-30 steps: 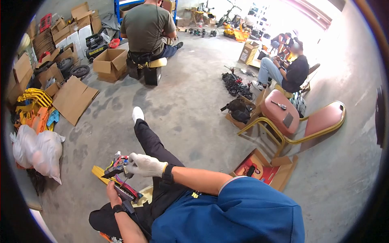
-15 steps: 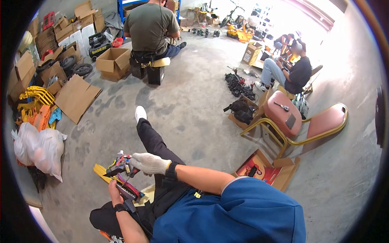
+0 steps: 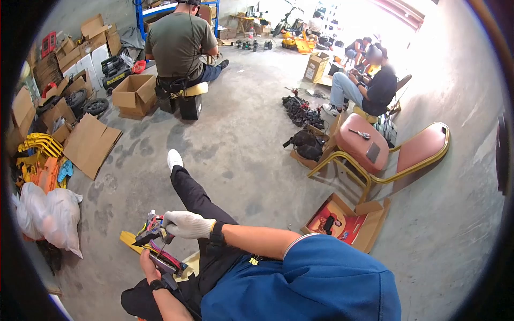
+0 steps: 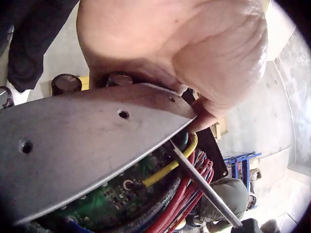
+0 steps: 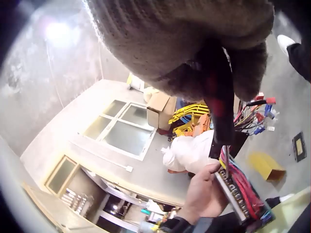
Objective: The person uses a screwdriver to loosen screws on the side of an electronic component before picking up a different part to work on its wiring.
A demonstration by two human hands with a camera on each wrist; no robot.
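Observation:
My bare left hand (image 3: 145,264) grips a controller unit (image 3: 167,262) over my lap. In the left wrist view its grey metal plate (image 4: 87,141) covers a green circuit board (image 4: 112,194) with red and yellow wires (image 4: 182,201). My gloved right hand (image 3: 184,224) holds a screwdriver; its red and black handle (image 5: 221,107) shows in the right wrist view. The thin shaft (image 4: 204,187) runs down to the plate's edge among the wires. A bundle of coloured wire ends (image 3: 151,224) sticks up beyond the glove.
A pink chair with a gold frame (image 3: 375,155) lies tipped to my right, with an open cardboard box (image 3: 345,222) in front of it. White bags (image 3: 48,206) and flat cardboard (image 3: 91,144) lie at the left. Two people (image 3: 179,45) (image 3: 369,88) sit farther off.
The head view has shifted a little. Both hands keep their hold on the controller and the screwdriver, at nearly the same place over my lap.

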